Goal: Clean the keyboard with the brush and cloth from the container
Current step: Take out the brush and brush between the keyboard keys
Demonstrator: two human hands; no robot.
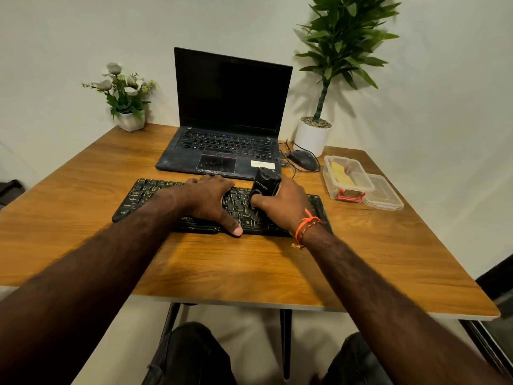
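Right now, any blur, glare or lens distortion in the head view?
Head view: wide-angle bending curves the table edges and tilts the tall plant; its upper leaves are smeared. The brush in the right hand and the left hand on the keyboard are fairly sharp. Soft warm sheen on the wood; plant shadows on the wall; laptop screen dark, no glare.

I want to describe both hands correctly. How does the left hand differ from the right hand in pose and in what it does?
The left hand lies flat on the keyboard, fingers spread, holding nothing; the right hand grips the black brush. The left hand presses down as if to steady the keyboard; the right hand holds the brush bristles on the keys. The right wrist wears an orange thread; the left wrist is bare. Both hands are over the keyboard.
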